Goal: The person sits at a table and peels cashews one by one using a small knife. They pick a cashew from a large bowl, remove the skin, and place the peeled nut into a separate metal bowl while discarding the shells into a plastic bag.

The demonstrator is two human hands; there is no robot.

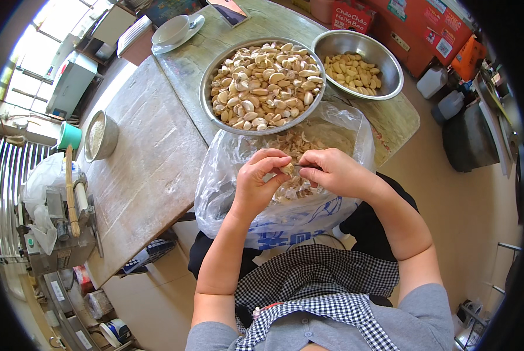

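Note:
Between the thumb and fingers of my left hand [262, 177] is a garlic clove [287, 169]. My right hand [330, 170] grips a small knife [307, 166], its thin dark blade against the clove; the handle is hidden in my fingers. Below both hands a clear plastic bag [231, 206] with blue print lies open over my lap, with papery garlic skins [295, 189] inside. Just beyond it a steel bowl [206, 98] is heaped with unpeeled garlic cloves [262, 87]. Peeled cloves [352, 72] lie in a second steel bowl [387, 57] to its right.
A worn table [143, 131] spans the front and left. On it are a metal bowl of pale grains or powder [106, 140], a white bowl [170, 31] on a plate, and a phone [229, 11]. A machine [60, 232] stands left; plastic jugs [432, 81] are on the right.

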